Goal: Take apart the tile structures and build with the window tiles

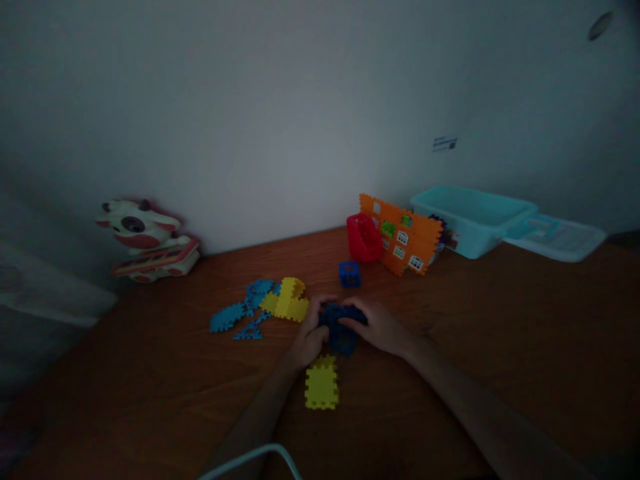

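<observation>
Both of my hands grip a dark blue assembly of interlocking plastic tiles (343,340) just above the tabletop. My left hand (311,333) is closed on its left side, with the thumb toward me. From the right, my right hand (375,325) is closed over its top, fingers bent across the piece. The dim light and my fingers hide part of its shape. Right below the hands lies a yellow tile block (321,385) with toothed edges. A small blue cube (349,274) with open sides stands beyond my hands.
Left of my hands are joined yellow tiles (286,300) and light blue tiles (229,317). Behind stand a red piece (363,239), an orange tile wall (400,233) with windows and a turquoise bin (473,213). A lid (565,239) and a cow toy (150,240) flank them.
</observation>
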The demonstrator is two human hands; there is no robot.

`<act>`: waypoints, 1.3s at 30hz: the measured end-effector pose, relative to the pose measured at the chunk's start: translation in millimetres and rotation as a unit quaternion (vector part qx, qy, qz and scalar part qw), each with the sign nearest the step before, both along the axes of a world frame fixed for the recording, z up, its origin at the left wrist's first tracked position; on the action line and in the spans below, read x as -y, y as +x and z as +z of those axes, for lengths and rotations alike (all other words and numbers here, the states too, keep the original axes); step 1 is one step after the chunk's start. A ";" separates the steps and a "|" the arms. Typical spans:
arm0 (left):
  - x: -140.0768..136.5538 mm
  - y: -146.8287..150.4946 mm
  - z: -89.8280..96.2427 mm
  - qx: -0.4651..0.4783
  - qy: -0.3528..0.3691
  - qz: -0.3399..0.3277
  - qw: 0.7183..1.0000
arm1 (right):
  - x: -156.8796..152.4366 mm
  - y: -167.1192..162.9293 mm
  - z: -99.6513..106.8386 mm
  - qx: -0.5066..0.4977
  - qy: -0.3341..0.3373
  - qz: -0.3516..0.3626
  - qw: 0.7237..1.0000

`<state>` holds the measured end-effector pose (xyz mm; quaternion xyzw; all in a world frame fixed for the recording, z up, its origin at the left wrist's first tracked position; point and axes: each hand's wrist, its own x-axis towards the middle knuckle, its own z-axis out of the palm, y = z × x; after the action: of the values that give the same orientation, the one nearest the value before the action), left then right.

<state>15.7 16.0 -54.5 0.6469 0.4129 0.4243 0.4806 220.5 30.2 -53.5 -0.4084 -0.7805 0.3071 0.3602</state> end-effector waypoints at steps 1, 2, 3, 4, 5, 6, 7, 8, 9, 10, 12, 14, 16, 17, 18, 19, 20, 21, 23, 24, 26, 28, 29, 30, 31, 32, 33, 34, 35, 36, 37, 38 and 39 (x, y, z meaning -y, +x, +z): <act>-0.2 0.4 -0.7 -0.004 -0.007 0.005 1.000 | -0.5 -0.2 -0.4 -0.006 0.003 -0.013 1.000; -0.7 0.8 -1.6 -0.004 -0.014 0.013 1.000 | -1.0 -0.3 -0.6 -0.012 0.006 -0.025 1.000; -1.5 1.3 -2.9 0.001 -0.016 0.022 1.000 | -1.6 -0.4 -0.5 -0.020 0.007 -0.036 0.999; -2.8 1.7 -4.6 0.010 -0.014 0.032 0.999 | -2.1 -0.4 -0.1 -0.028 0.007 -0.046 0.999; -4.4 2.1 -6.6 0.023 -0.008 0.042 0.999 | -2.7 -0.3 0.4 -0.038 0.006 -0.057 0.998; -6.5 2.3 -9.0 0.040 0.002 0.052 0.998 | -3.1 -0.2 1.1 -0.047 0.004 -0.068 0.997; -8.7 2.5 -11.5 0.056 0.012 0.061 0.997 | -3.4 0.1 1.9 -0.057 0.002 -0.080 0.995; -11.1 2.6 -13.9 0.071 0.020 0.071 0.995 | -3.6 0.4 2.7 -0.066 0.001 -0.091 0.994; -13.3 2.6 -15.9 0.085 0.025 0.082 0.993 | -3.6 0.9 3.6 -0.075 -0.001 -0.098 0.992; -15.2 2.6 -17.5 0.094 0.028 0.096 0.991 | -3.4 1.5 4.4 -0.082 -0.001 -0.101 0.991; -17.8 2.6 -18.8 0.103 0.022 0.120 0.987 | -2.5 2.8 5.7 -0.087 0.003 -0.096 0.992; -18.7 2.7 -17.8 0.115 0.001 0.127 0.985 | -1.5 3.7 6.0 -0.075 0.012 -0.075 0.994; -18.7 3.2 -15.5 0.127 -0.024 0.127 0.984 | -1.2 4.0 4.7 -0.046 0.023 -0.047 0.998; -18.5 3.6 -14.2 0.129 -0.033 0.128 0.983 | -1.4 4.0 3.5 -0.028 0.031 -0.035 0.999; -18.4 4.0 -12.8 0.126 -0.039 0.132 0.983 | -1.8 4.0 2.1 -0.011 0.040 -0.025 0.999; -18.2 4.4 -11.5 0.120 -0.041 0.136 0.983 | -2.5 4.0 0.7 0.005 0.050 -0.017 0.999; -18.0 4.8 -10.2 0.111 -0.040 0.141 0.983 | -3.3 4.1 -0.7 0.017 0.059 -0.012 0.998; -17.8 4.9 -9.0 0.103 -0.036 0.143 0.984 | -4.2 4.2 -1.7 0.024 0.067 -0.008 0.997; -16.9 4.7 -6.7 0.094 -0.036 0.129 0.986 | -5.9 4.7 -2.8 0.029 0.078 -0.007 0.996; -16.3 4.3 -5.8 0.098 -0.044 0.113 0.988 | -6.5 4.9 -2.8 0.031 0.080 -0.009 0.996; -14.8 3.2 -4.3 0.121 -0.068 0.071 0.988 | -6.8 5.1 -2.1 0.034 0.079 -0.013 0.996; -13.1 2.6 -3.4 0.144 -0.086 0.046 0.985 | -6.1 4.8 -1.5 0.034 0.071 -0.016 0.997; -12.2 2.7 -3.0 0.140 -0.084 0.045 0.985 | -5.6 4.6 -1.5 0.030 0.066 -0.019 0.997; -11.3 3.1 -2.6 0.127 -0.075 0.047 0.988 | -5.0 4.3 -1.9 0.023 0.059 -0.022 0.998; -10.4 3.7 -2.1 0.107 -0.063 0.050 0.991 | -4.6 4.2 -2.7 0.013 0.051 -0.024 0.998; -9.4 4.4 -1.5 0.082 -0.049 0.053 0.994 | -4.3 4.1 -3.7 0.001 0.043 -0.027 0.999; -8.4 5.2 -0.8 0.059 -0.035 0.054 0.996 | -4.3 4.1 -4.7 -0.011 0.037 -0.032 0.999; -7.5 6.0 -0.1 0.040 -0.026 0.055 0.997 | -4.5 4.2 -5.6 -0.021 0.037 -0.040 0.998; -6.7 6.6 0.6 0.025 -0.022 0.054 0.998 | -4.8 4.3 -6.2 -0.030 0.041 -0.048 0.998; -5.9 7.2 1.1 0.014 -0.020 0.051 0.998 | -5.4 4.5 -6.3 -0.036 0.051 -0.056 0.996; -5.1 7.6 1.4 0.002 -0.017 0.046 0.999 | -5.9 4.7 -6.0 -0.042 0.065 -0.062 0.995; -4.3 7.8 1.5 -0.011 -0.014 0.041 0.999 | -6.4 4.9 -5.1 -0.045 0.078 -0.064 0.994; -3.7 8.1 1.5 -0.026 -0.009 0.035 0.999 | -6.8 5.1 -3.8 -0.049 0.088 -0.064 0.993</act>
<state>23.8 19.7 -53.0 0.6384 0.4511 0.4203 0.4607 225.6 36.9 -57.3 -0.4084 -0.7582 0.2328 0.4517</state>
